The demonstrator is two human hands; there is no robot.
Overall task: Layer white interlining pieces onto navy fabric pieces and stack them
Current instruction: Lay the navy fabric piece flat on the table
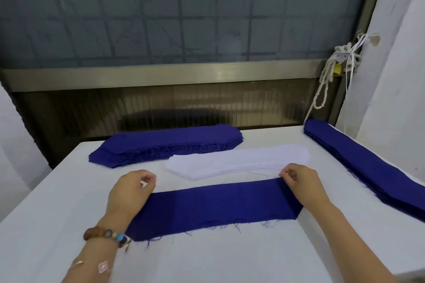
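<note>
A single navy fabric piece point(213, 207) lies flat on the white table point(230, 255) in front of me, frayed threads along its near edge. My right hand point(301, 182) pinches its far right corner. My left hand point(130, 190) lies over its left end with curled fingers; the hand hides whether they grip the cloth. Just beyond the piece sits a stack of white interlining pieces point(236, 162). Behind that lies a stack of navy pieces point(165, 145).
Another long navy stack point(368, 165) runs along the table's right edge, by a white wall. A metal window frame point(161, 76) and dark ribbed panel stand behind the table. Knotted white cord point(331, 71) hangs at the back right. I wear a bead bracelet point(105, 235) on my left wrist.
</note>
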